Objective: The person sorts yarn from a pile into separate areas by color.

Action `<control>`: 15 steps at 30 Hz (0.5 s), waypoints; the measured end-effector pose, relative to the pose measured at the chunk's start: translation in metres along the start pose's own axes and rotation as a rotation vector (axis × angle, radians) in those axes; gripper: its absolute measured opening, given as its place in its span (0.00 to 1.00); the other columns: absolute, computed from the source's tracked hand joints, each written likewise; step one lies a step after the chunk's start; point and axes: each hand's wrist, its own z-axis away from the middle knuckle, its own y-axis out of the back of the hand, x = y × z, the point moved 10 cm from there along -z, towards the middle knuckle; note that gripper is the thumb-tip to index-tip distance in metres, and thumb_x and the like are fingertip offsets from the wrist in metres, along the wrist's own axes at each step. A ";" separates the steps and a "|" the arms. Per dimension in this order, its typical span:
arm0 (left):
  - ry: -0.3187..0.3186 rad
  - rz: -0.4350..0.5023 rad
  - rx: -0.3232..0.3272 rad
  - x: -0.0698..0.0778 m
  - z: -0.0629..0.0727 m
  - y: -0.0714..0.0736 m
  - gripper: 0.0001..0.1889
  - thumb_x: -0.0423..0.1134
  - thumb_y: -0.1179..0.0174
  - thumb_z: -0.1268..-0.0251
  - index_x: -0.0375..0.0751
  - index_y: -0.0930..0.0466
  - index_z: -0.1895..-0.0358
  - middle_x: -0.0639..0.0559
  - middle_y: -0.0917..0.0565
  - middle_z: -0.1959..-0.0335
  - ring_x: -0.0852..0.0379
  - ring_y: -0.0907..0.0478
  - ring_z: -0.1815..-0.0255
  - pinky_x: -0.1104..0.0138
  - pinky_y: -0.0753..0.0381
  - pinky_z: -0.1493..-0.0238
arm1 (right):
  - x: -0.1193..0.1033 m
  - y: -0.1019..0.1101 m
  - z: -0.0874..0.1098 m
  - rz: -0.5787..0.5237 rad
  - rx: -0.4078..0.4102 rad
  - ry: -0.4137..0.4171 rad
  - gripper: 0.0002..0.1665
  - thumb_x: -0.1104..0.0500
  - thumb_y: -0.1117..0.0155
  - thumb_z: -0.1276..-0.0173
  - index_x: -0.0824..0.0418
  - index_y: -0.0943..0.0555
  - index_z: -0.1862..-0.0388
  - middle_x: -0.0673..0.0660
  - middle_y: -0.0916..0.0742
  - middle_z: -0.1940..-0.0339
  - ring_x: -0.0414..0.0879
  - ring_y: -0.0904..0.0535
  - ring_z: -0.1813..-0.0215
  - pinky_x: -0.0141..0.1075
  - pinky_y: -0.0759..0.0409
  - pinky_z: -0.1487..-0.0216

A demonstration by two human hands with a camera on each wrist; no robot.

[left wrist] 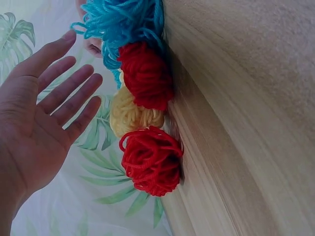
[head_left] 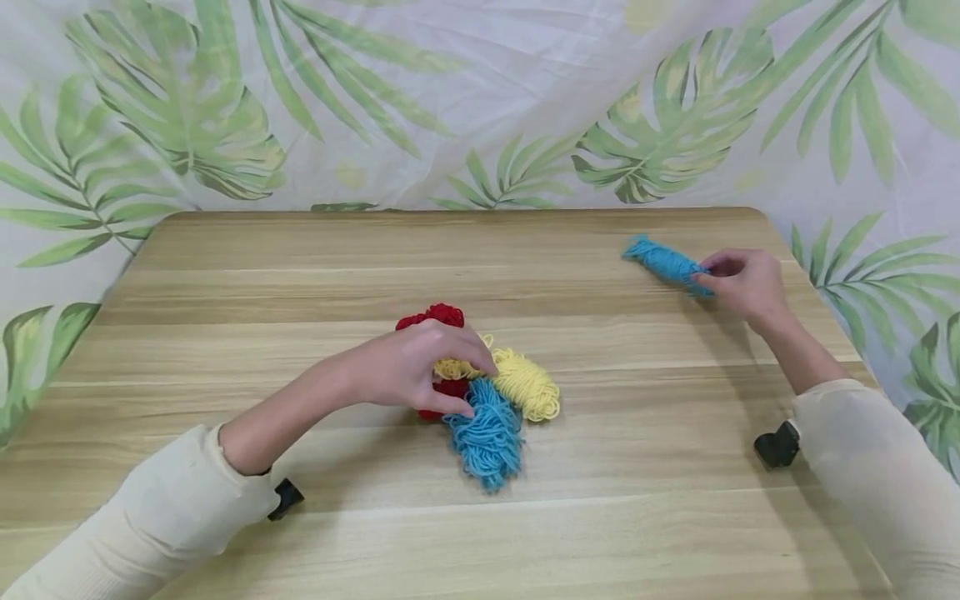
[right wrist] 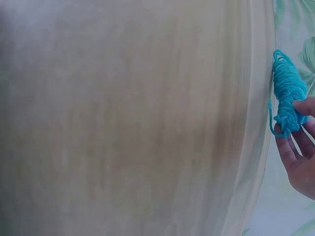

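Note:
My right hand [head_left: 750,287] pinches one end of a blue yarn skein [head_left: 666,262] at the right rear of the table. In the right wrist view, thumb and fingers are on the lower end of that skein [right wrist: 289,86]. My left hand [head_left: 405,362] hovers over a cluster of yarn, its fingers extended and apart in the left wrist view. Below it lie a second blue skein [head_left: 487,437], a yellow skein [head_left: 531,385] and red yarn [head_left: 446,314]. Two red bundles show in the left wrist view, one nearer the blue yarn [left wrist: 128,19]. My left hand partly covers the cluster in the head view.
The wood-grain table [head_left: 300,283] has rounded far corners. Behind it hangs a white cloth [head_left: 480,92] printed with green leaves. A small black device [head_left: 777,445] sits at my right cuff, another black device [head_left: 286,498] at my left.

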 end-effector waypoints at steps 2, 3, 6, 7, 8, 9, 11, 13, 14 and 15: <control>-0.007 0.007 -0.022 0.001 -0.001 -0.002 0.22 0.43 0.21 0.43 0.39 0.12 0.46 0.51 0.12 0.48 0.53 0.18 0.43 0.59 0.16 0.41 | 0.003 0.001 -0.001 -0.002 0.000 -0.024 0.18 0.58 0.27 0.30 0.73 0.16 0.52 0.41 0.16 0.69 0.29 0.24 0.66 0.22 0.23 0.68; -0.009 0.010 -0.033 0.001 -0.001 -0.004 0.23 0.43 0.21 0.43 0.39 0.12 0.46 0.51 0.12 0.47 0.53 0.18 0.42 0.59 0.17 0.40 | 0.004 0.002 -0.002 -0.001 0.001 -0.034 0.19 0.57 0.27 0.30 0.73 0.16 0.52 0.40 0.16 0.69 0.29 0.24 0.65 0.23 0.23 0.68; -0.009 0.013 -0.068 0.001 -0.003 -0.008 0.23 0.43 0.21 0.43 0.39 0.13 0.45 0.52 0.13 0.46 0.53 0.18 0.41 0.59 0.18 0.38 | 0.007 0.005 -0.004 -0.001 0.016 -0.050 0.19 0.57 0.28 0.30 0.73 0.16 0.51 0.38 0.17 0.70 0.29 0.24 0.66 0.23 0.23 0.69; -0.005 0.014 -0.082 0.001 -0.003 -0.009 0.23 0.43 0.21 0.43 0.40 0.13 0.45 0.52 0.13 0.46 0.53 0.19 0.41 0.59 0.18 0.37 | 0.008 0.007 -0.005 -0.004 0.023 -0.054 0.19 0.57 0.27 0.30 0.73 0.16 0.51 0.37 0.18 0.71 0.29 0.24 0.66 0.23 0.23 0.70; 0.000 0.016 -0.096 0.001 -0.004 -0.011 0.23 0.43 0.21 0.43 0.40 0.13 0.44 0.52 0.13 0.46 0.54 0.19 0.41 0.60 0.19 0.37 | 0.008 0.008 -0.006 -0.007 0.031 -0.055 0.19 0.57 0.27 0.30 0.73 0.16 0.51 0.36 0.18 0.72 0.28 0.24 0.66 0.23 0.23 0.70; 0.005 0.016 -0.109 0.001 -0.004 -0.013 0.24 0.43 0.21 0.42 0.40 0.13 0.44 0.52 0.13 0.45 0.54 0.19 0.41 0.60 0.19 0.37 | 0.009 0.010 -0.007 -0.011 0.038 -0.057 0.19 0.58 0.27 0.30 0.73 0.16 0.51 0.35 0.19 0.72 0.28 0.24 0.67 0.23 0.23 0.70; 0.012 0.012 -0.136 0.000 -0.005 -0.017 0.24 0.44 0.21 0.42 0.40 0.13 0.43 0.52 0.14 0.45 0.54 0.19 0.41 0.61 0.18 0.38 | 0.011 0.012 -0.008 -0.017 0.050 -0.060 0.19 0.58 0.27 0.30 0.73 0.16 0.51 0.33 0.19 0.73 0.27 0.24 0.67 0.22 0.23 0.70; 0.015 0.008 -0.158 -0.001 -0.005 -0.020 0.24 0.46 0.21 0.43 0.41 0.13 0.43 0.52 0.14 0.44 0.54 0.19 0.41 0.62 0.18 0.38 | 0.013 0.013 -0.010 -0.014 0.054 -0.069 0.19 0.58 0.28 0.30 0.73 0.16 0.50 0.33 0.20 0.73 0.26 0.24 0.67 0.22 0.24 0.69; 0.016 -0.001 -0.164 -0.001 -0.005 -0.022 0.25 0.46 0.21 0.43 0.42 0.12 0.44 0.52 0.14 0.44 0.55 0.20 0.40 0.61 0.19 0.38 | 0.015 0.014 -0.010 -0.008 0.054 -0.074 0.19 0.58 0.28 0.30 0.73 0.16 0.50 0.33 0.20 0.73 0.27 0.24 0.66 0.22 0.24 0.69; 0.018 -0.012 -0.173 -0.001 -0.006 -0.024 0.25 0.47 0.20 0.44 0.42 0.12 0.44 0.52 0.14 0.44 0.54 0.20 0.40 0.61 0.19 0.38 | 0.016 0.014 -0.010 -0.003 0.054 -0.080 0.19 0.57 0.29 0.29 0.72 0.16 0.50 0.33 0.20 0.72 0.27 0.25 0.66 0.22 0.24 0.68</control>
